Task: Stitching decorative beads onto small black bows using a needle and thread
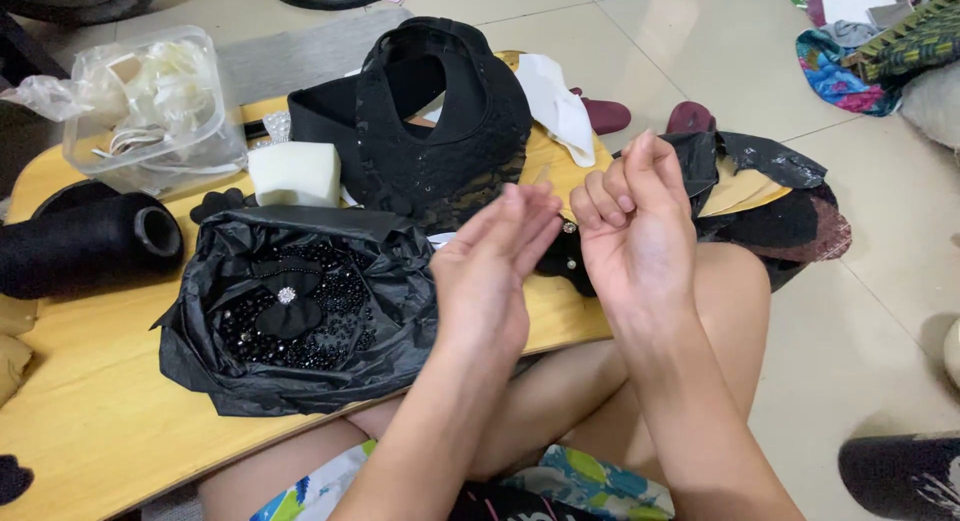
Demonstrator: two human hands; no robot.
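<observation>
2 hands raised over a low sewing board, working something tiny between them.

Nearest, the bare knees sit crossed under the wooden board [90, 401]. Above them the left hand [490, 271] is open, fingers straight and together, holding nothing I can see; the right hand [635, 226] is loosely curled, fingertips pinched as if on a thread or needle too fine to make out. Just behind them lies a small black piece with pearl beads [562, 256], touching the board's edge. To do this well, keep the pinch steady and close above that piece. Left, a black plastic bag [220, 351] holds beads and a bow with a rhinestone [287, 299]; beyond sit a black lace visor cap [440, 131], white foam block [295, 173], thread cone [85, 243] and clear tub [150, 106].
</observation>
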